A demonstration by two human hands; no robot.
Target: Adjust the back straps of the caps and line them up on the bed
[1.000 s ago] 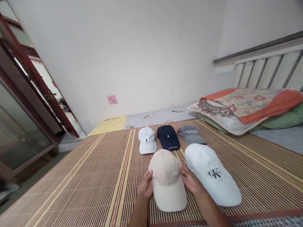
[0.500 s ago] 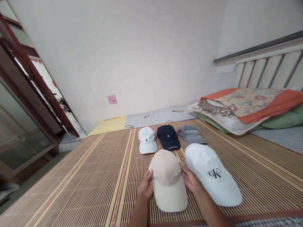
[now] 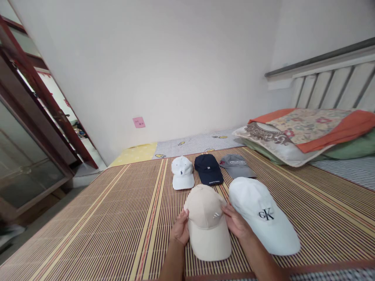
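Observation:
A beige baseball cap [image 3: 206,218] with a small white logo sits between my hands, its brim toward me. My left hand [image 3: 180,228] grips the cap's left side, and my right hand [image 3: 234,220] grips its right side; some fingertips are hidden at the cap's edge. Just right of my right hand lies a white cap [image 3: 260,214] with dark "CK" letters, its brim angled to the lower right. Behind the beige cap stand a smaller white cap [image 3: 182,173], a navy cap [image 3: 208,169] and a grey cap [image 3: 237,166], side by side.
A striped bamboo mat [image 3: 102,218] covers the bed under the caps. Pillows with a floral, orange-edged cover [image 3: 316,125] lie at the right, by a radiator [image 3: 331,88]. A pink note [image 3: 138,122] is on the wall. A door [image 3: 58,113] stands at the left.
Almost nothing differs. The beige cap and both hands have shifted very slightly to the left, with the grip kept; the other caps lie as before.

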